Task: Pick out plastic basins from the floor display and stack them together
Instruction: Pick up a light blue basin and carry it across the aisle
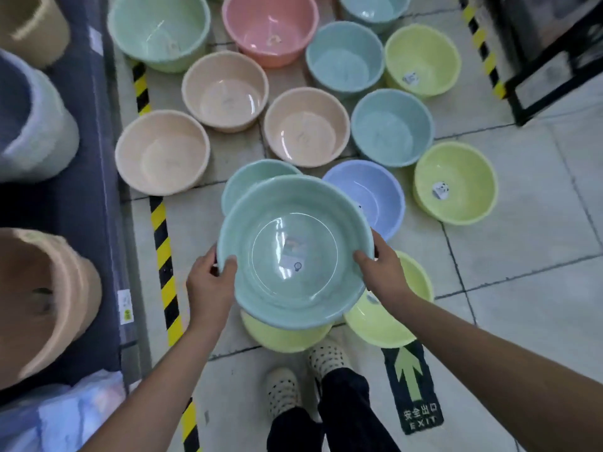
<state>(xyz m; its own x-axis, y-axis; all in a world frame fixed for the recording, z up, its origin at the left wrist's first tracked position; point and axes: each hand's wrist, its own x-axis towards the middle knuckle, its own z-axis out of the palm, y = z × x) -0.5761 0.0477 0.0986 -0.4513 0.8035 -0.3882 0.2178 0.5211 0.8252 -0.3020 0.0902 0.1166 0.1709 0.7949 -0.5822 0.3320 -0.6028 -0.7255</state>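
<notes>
I hold a mint green basin [293, 252] in the air above the floor, level, with a label inside its bottom. My left hand [210, 282] grips its left rim, thumb inside. On the opposite rim my right hand [381, 272] grips the same way. Partly hidden under it are another mint green basin [248, 182], a yellow-green basin [284, 337] and a second yellow-green one [385, 324]. A lilac-blue basin [368, 194] sits just beyond on the right.
Several more basins cover the tiled floor ahead: beige [161, 151], pink [270, 27], blue-grey [391, 127], yellow-green [455, 182]. A dark shelf [94, 190] with buckets runs along the left behind black-yellow tape [163, 252]. My feet [303, 376] stand below; a black frame [554, 70] is far right.
</notes>
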